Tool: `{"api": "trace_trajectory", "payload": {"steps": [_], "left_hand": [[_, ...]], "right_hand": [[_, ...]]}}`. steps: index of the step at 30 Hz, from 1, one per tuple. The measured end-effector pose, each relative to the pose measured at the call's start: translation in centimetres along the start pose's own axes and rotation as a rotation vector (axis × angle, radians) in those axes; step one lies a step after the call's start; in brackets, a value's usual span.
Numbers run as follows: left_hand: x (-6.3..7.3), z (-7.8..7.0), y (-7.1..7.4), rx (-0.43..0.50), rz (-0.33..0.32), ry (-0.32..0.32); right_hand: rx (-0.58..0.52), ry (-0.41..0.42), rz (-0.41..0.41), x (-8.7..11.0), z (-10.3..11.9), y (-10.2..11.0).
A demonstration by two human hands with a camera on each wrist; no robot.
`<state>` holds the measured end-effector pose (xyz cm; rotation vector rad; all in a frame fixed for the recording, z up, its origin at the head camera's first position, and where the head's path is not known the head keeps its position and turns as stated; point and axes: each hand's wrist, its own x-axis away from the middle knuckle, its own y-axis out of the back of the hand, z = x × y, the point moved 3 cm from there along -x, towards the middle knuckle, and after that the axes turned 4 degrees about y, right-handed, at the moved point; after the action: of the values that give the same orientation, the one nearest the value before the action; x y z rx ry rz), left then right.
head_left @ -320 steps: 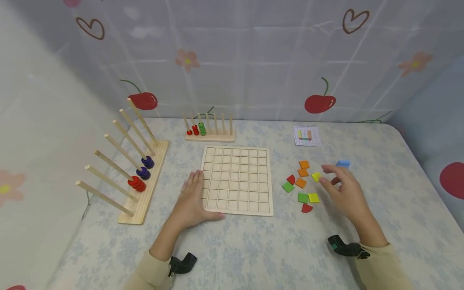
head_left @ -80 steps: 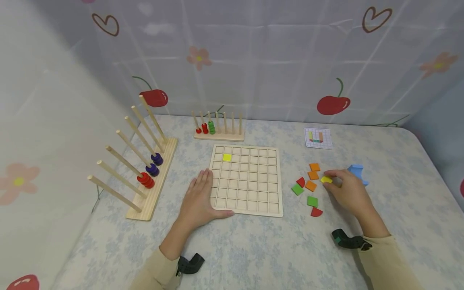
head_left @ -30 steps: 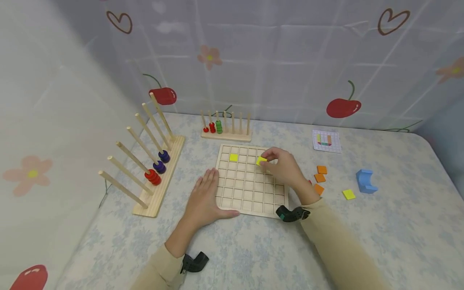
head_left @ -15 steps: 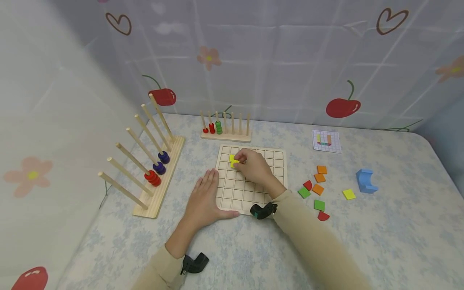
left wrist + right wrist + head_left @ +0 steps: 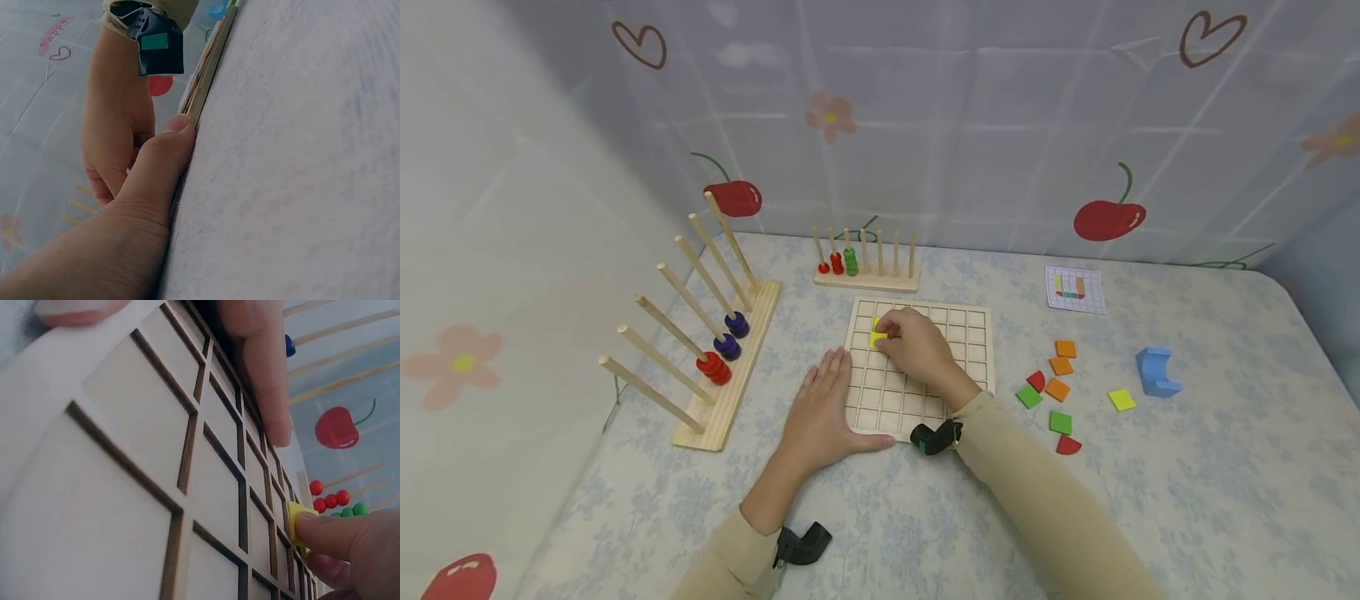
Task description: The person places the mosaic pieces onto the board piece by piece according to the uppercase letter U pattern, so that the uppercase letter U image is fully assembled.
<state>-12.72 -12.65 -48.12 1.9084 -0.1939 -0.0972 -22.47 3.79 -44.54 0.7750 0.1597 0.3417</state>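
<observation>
**Seating a Square Yellow Tile in the Grid Board**

Head view: The right hand (image 5: pixel 919 343) is pinching a square yellow tile (image 5: pixel 875 340) over the far-left part of a pale wooden grid board (image 5: pixel 871 398). A second yellow tile (image 5: pixel 876 320) is showing just beyond it, partly covered. The left hand (image 5: pixel 820 421) is bracing the board's near-left corner, fingers extended. A third yellow tile (image 5: pixel 1122 400) is lying on the patterned counter (image 5: pixel 925 533), near a blue plastic arch-shaped block (image 5: pixel 1157 372).

Left wrist view: The left thumb is touching the board's near edge. The right fingertips are being hidden.

Right wrist view: The right thumb is pressing on the pinched tile; whether it is sitting flush is unclear. The step in hand appears to be placement; the next move is probably calling for alignment within one cell, then release.
</observation>
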Motion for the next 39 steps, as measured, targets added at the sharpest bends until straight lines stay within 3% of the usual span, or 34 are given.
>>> {"api": "trace_trajectory", "payload": {"steps": [11,21,28,31,39], "left_hand": [[-0.1,-0.3,0.0,0.009,-0.003,-0.007],[-0.1,-0.4,0.1,0.014,-0.003,-0.005],[0.0,-0.4,0.0,0.013,0.002,0.001],[0.0,-0.3,0.0,0.018,0.0,0.003],[0.0,-0.1,-0.2,0.016,-0.007,0.004]], "right_hand": [[0.136,0.006,0.028,0.3,-0.2,0.5],[0.106,0.077,0.052,1.9,-0.9,2.0],[0.02,0.094,0.005,4.9,-2.7,5.1],[0.03,0.091,-0.012,6.4,-4.0,6.9],[0.111,-0.037,-0.057,10.8,-8.2,11.2]]}}
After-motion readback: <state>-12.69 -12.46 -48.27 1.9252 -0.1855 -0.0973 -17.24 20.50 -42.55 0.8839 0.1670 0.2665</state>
